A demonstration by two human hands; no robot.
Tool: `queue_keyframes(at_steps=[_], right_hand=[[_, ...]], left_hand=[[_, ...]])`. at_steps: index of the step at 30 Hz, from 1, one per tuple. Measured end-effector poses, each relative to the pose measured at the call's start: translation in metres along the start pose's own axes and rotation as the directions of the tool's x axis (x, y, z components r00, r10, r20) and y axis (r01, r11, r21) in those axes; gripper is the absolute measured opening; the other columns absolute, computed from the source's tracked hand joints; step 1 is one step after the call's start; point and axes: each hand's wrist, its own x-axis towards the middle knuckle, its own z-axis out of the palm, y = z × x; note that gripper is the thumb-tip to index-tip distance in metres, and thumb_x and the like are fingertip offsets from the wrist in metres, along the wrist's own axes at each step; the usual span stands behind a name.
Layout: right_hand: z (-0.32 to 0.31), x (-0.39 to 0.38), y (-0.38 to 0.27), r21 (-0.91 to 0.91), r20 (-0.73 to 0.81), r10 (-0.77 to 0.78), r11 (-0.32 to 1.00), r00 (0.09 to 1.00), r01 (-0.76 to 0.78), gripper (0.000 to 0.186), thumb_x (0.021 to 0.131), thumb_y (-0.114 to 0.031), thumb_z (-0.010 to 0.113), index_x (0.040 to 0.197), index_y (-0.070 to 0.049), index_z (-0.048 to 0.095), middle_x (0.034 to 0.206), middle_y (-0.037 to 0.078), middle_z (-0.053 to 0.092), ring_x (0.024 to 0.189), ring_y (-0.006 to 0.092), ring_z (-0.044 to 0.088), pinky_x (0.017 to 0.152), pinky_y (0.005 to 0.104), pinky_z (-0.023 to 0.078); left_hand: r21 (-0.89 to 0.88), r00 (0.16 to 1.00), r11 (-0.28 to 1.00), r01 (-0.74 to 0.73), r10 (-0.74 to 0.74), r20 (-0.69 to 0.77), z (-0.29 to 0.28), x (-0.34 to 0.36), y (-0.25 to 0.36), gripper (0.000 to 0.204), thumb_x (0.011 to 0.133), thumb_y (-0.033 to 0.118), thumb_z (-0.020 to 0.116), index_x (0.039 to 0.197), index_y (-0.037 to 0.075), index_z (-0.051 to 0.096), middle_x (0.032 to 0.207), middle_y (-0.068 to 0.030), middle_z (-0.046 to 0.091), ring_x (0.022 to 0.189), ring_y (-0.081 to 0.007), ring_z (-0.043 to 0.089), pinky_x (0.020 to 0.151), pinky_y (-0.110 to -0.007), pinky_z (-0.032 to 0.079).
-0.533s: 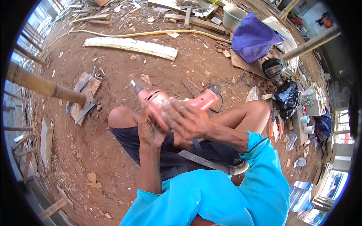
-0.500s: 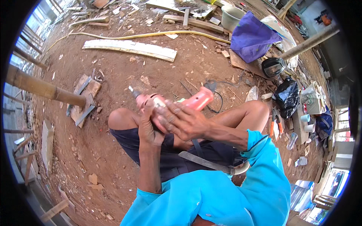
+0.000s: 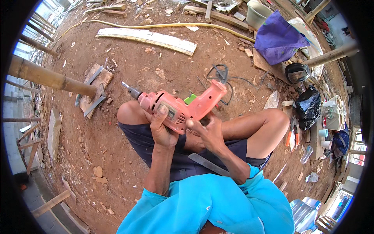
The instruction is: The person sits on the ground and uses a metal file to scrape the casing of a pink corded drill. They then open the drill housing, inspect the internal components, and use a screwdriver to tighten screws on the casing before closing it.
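Note:
A salmon-red electric drill [image 3: 205, 102] lies on its side above my crossed legs, its metal bit [image 3: 125, 84] pointing to the far left. Beneath its body, my left hand [image 3: 163, 134] is closed around it with the thumb on top. My right hand [image 3: 213, 134] grips the back end near the handle, its thumb against the housing and some fingers hidden below. A green trigger [image 3: 189, 99] shows beside the handle. From the handle's end a dark cord [image 3: 242, 77] loops onto the soil. Across my lap lies a dark flat strip [image 3: 209, 164].
On the left, a bamboo post [image 3: 54, 80] stands on a wooden board with metal strips [image 3: 94, 106]. A pale plank [image 3: 146, 40] and a yellow hose [image 3: 163, 25] lie ahead. To the right are a purple sheet [image 3: 277, 39], a black plastic bag [image 3: 309, 104] and orange-handled tools [image 3: 293, 136].
My right hand has moved off the drill's top side to its back end, baring the housing. The drill has turned slightly, and the whole view has shifted a little.

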Motion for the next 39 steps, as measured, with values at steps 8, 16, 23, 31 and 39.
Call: queue_keyframes(at_steps=[8,16,23,31,39], right_hand=[[0.012,0.001,0.043,0.333,0.003,-0.042,0.942,0.999,0.038,0.051,0.088,-0.009,0.083,0.131,0.007,0.061,0.126,0.014,0.07,0.116,0.0208,0.068,0.103,0.0384,0.054],[-0.004,0.019,0.073,0.297,0.251,0.232,0.905,0.94,-0.303,0.039,0.089,-0.013,0.081,0.122,0.003,0.068,0.116,0.013,0.073,0.109,0.0229,0.071,0.095,0.0404,0.057],[-0.083,0.085,0.093,-0.881,0.275,0.176,0.44,0.945,0.175,0.027,0.091,-0.022,0.064,0.104,-0.003,0.077,0.099,0.025,0.074,0.092,0.0395,0.073,0.086,0.0487,0.057],[-0.078,0.188,0.147,-0.768,0.148,0.066,0.636,0.987,0.072,0.026,0.09,-0.024,0.07,0.105,-0.006,0.08,0.095,0.024,0.075,0.092,0.0409,0.073,0.085,0.0499,0.057],[-0.062,0.202,0.199,-0.874,0.348,-0.199,0.286,0.916,0.393,0.013,0.082,-0.012,0.065,0.091,-0.007,0.071,0.093,0.016,0.063,0.094,0.0345,0.068,0.073,0.0492,0.055]], left_hand=[[0.136,0.994,0.989,-0.054,0.04,0.105,-0.019,-0.009,0.008,0.069,0.088,0.02,0.075,0.148,0.006,0.043,0.136,-0.0169,0.059,0.125,-0.0315,0.063,0.105,-0.048,0.057],[0.333,0.996,0.939,-0.085,0.088,0.007,-0.044,-0.005,0.004,0.076,0.079,-0.002,0.078,0.145,0.005,0.043,0.129,-0.0129,0.062,0.119,-0.0283,0.067,0.102,-0.046,0.059],[0.208,0.987,0.978,-0.014,0.047,-0.154,-0.052,0.061,0.026,0.06,0.084,0.006,0.078,0.138,0.006,0.049,0.113,-0.0066,0.065,0.101,-0.0229,0.069,0.091,-0.041,0.061],[-0.016,0.947,0.993,-0.117,0.106,-0.304,-0.09,0.158,0.051,0.045,0.089,0.01,0.078,0.128,0.013,0.055,0.121,-0.0054,0.063,0.117,-0.0272,0.064,0.108,-0.054,0.053],[-0.024,0.915,0.997,-0.066,0.051,-0.399,-0.114,0.155,0.021,0.045,0.086,0.008,0.079,0.126,0.011,0.059,0.113,-0.0041,0.064,0.112,-0.0268,0.066,0.107,-0.052,0.054]])
